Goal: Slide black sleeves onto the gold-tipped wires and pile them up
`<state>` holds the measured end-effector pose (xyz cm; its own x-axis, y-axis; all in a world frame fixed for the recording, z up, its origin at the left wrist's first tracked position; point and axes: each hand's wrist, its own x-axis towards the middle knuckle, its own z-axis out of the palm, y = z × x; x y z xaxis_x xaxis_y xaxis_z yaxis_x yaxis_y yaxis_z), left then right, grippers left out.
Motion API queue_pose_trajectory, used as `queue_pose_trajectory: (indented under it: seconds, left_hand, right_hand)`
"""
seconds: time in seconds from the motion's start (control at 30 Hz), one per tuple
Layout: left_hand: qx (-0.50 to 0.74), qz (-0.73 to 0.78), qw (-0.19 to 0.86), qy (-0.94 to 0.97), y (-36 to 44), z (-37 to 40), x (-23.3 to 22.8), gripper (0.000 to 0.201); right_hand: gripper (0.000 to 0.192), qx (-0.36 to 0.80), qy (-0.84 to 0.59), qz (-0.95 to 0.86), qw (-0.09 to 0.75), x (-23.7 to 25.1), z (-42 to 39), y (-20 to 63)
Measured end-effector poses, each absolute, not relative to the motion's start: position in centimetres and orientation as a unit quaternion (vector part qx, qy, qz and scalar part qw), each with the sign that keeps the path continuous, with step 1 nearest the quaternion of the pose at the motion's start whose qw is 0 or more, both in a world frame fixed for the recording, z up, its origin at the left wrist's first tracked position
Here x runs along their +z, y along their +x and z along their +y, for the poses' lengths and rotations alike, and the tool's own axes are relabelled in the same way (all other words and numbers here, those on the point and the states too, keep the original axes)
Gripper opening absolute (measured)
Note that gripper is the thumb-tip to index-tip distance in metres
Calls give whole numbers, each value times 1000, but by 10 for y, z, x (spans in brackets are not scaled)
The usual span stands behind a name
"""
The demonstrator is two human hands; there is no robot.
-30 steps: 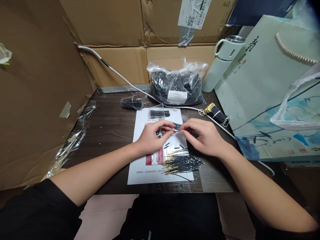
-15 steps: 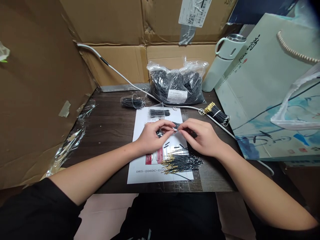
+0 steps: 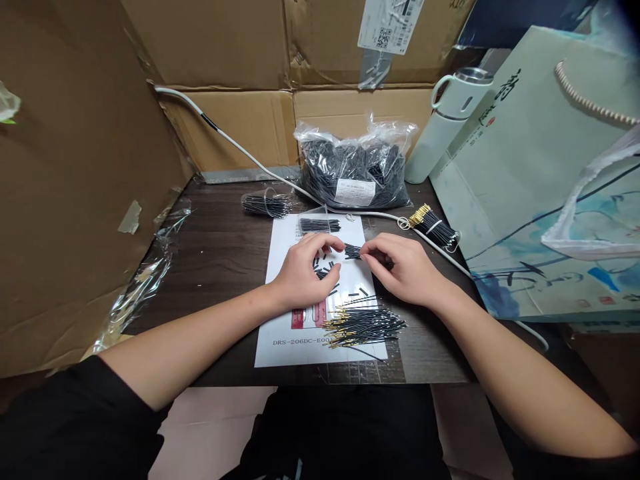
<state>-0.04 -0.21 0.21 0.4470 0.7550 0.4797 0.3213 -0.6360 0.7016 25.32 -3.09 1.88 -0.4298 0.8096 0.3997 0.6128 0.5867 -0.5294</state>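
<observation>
On the white printed sheet, my left hand is open, thumb and fingers apart with nothing between them. Short black tube pieces lie scattered in and beside its curve. My right hand is closed in a pinch at the right end of a small stack of black wires; what its fingertips hold is hidden. Nearer the table's front edge, a loose pile of black wires with gold tips lies below both hands.
Behind the hands are a clear box of black pieces, a clear cup of wires and a filled plastic bag. To the right sit a tied wire bundle, a white cable, a bottle and a paper bag.
My left fingers have parted and drawn slightly left, away from the right fingertips. My right hand has shifted slightly right, still pinched. More of the tube pieces and the wire stack shows.
</observation>
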Motion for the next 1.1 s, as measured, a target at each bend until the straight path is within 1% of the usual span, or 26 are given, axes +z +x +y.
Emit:
queue_pose_trajectory:
  seconds: [0.13, 0.3, 0.4, 0.57, 0.7, 0.73, 0.8, 0.87, 1.1]
  left_hand:
    - [397, 343, 232, 819, 0, -3, 3, 27]
    - [380, 356, 225, 823, 1, -2, 1, 22]
    - [382, 346, 223, 827, 1, -1, 0, 21]
    - [381, 345, 219, 830, 2, -1, 0, 19]
    - [378, 347, 220, 830, 1, -2, 2, 20]
    - [378, 347, 220, 830, 1, -2, 2, 20]
    - [379, 346, 221, 829, 1, -2, 2, 20]
    - [377, 348, 222, 829, 1, -2, 1, 20]
    - [376, 350, 222, 828, 0, -1, 0, 18]
  right_hand:
    - [13, 139, -444, -845, 264, 15, -29, 255]
    - [16, 71, -450, -869, 194, 19, -29, 256]
    - [16, 55, -451, -872, 184, 19, -28, 256]
    - [16, 62, -460, -866, 188, 15, -27, 255]
    - [8, 87, -463, -858, 205, 19, -26, 261]
    - [10, 97, -465, -855, 208, 21, -25, 264]
    - [20, 117, -470, -851, 204, 25, -24, 271]
    - [25, 130, -475, -850, 185, 28, -22, 277]
    - [11, 155, -492, -846, 134, 23, -18, 288]
